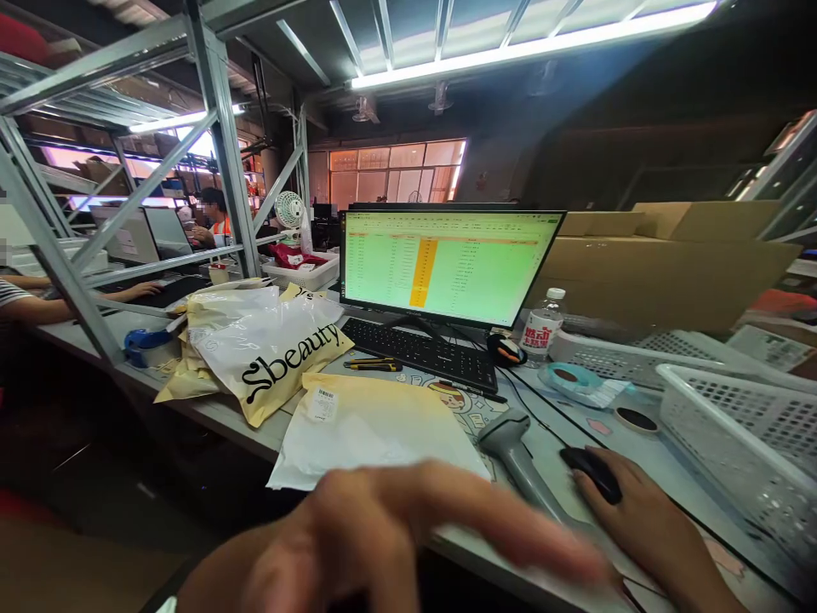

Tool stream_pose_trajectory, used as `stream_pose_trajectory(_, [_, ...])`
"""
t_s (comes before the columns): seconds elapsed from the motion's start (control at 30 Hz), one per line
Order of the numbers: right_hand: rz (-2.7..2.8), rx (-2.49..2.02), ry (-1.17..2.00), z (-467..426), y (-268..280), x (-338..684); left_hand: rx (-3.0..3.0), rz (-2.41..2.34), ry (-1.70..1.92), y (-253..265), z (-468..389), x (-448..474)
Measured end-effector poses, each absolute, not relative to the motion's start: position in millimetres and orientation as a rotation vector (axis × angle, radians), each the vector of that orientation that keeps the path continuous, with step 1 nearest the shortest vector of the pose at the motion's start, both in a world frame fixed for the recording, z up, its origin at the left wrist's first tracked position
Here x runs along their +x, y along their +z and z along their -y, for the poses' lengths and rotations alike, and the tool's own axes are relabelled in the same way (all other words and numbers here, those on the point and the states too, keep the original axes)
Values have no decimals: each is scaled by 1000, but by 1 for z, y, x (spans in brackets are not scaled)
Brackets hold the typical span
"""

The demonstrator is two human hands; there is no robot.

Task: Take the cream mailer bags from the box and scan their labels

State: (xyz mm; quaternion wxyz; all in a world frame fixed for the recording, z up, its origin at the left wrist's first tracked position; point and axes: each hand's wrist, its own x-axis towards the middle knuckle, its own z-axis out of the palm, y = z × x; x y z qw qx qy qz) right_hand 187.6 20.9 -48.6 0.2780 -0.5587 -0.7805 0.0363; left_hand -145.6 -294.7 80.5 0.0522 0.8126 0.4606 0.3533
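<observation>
My right hand point(644, 519) rests over a black computer mouse point(593, 477) on the desk, fingers curved around it. Large and slightly blurred in the foreground, my left hand point(376, 528) is raised with its index finger stretched to the right; nothing shows in it. Beyond that finger a grey handheld barcode scanner point(520, 460) lies on the desk, its handle end partly hidden. A flat white mailer bag point(383, 434) with a barcode label lies just past my left hand. Behind are a black keyboard point(421, 351) and a lit monitor point(440, 264) displaying a spreadsheet.
Several mailer bags point(255, 340) are piled at the left beside a blue tape dispenser point(150, 347). A water bottle point(541, 328), a tape roll point(635, 419) and white baskets point(728, 426) stand right. A metal rack post point(223, 145) rises at left; a co-worker's hand point(144, 290) shows beyond.
</observation>
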Motion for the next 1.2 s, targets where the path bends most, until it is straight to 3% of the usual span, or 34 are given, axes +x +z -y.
stream_pose_trajectory(0.1, [2076, -1500, 104, -20, -47, 187, 2165, -1362, 1274, 74, 259, -171])
stream_pose_trajectory(0.3, [2051, -1490, 104, -20, -48, 185, 2145, -1992, 563, -16, 214, -198])
stream_pose_trajectory(0.67, [2154, -1570, 2, -6, -46, 179, 2422, -1996, 361, -56, 248, -198])
stream_pose_trajectory(1.0, [2166, -1567, 6, -8, -46, 179, 2708, -1617, 254, 8, 260, -254])
stream_pose_trajectory(1.2, [2186, -1554, 13, -7, -45, 180, 2249, -2324, 35, 51, 276, -329])
